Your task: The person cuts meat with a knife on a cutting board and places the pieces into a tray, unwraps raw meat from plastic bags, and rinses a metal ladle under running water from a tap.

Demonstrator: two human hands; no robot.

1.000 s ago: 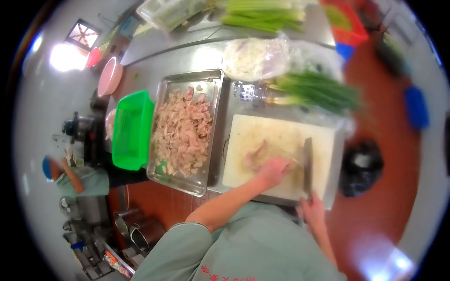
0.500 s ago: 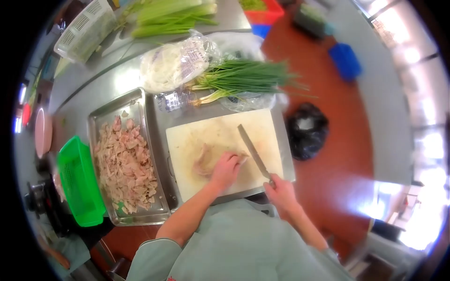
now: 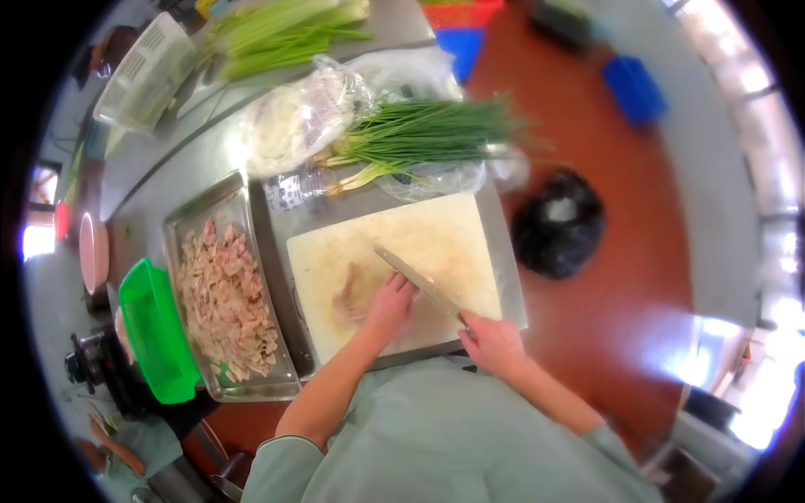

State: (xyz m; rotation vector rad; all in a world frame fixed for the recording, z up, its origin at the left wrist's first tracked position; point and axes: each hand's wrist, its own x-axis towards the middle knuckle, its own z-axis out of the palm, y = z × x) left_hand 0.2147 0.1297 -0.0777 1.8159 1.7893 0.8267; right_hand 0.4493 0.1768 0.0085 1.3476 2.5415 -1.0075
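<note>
A white cutting board (image 3: 457, 226) lies on the metal table in front of me. My right hand (image 3: 492, 342) is wrapped round the handle of a long kitchen knife (image 3: 422, 282), its blade slanting across the board toward the upper left. Close beside the blade, my left hand (image 3: 391, 308) has its fingers curled down and pressed on a piece of meat, mostly hidden under them. Pale pink meat (image 3: 347, 295) shows on the board left of that hand. A metal tray (image 3: 267, 277) to the left holds a heap of cut meat (image 3: 225, 302).
Scallions (image 3: 428, 134) and a plastic bag of white pieces (image 3: 289, 126) lie beyond the board. Celery (image 3: 281, 38) is farther back. A green basket (image 3: 155, 331) stands left of the tray. A black bag (image 3: 558, 222) is at right. Another person's arm (image 3: 117, 444) shows lower left.
The knife has swung left, from pointing away on the right to lying against my left fingertips. My left hand has shifted slightly left. The whole view has also moved a little.
</note>
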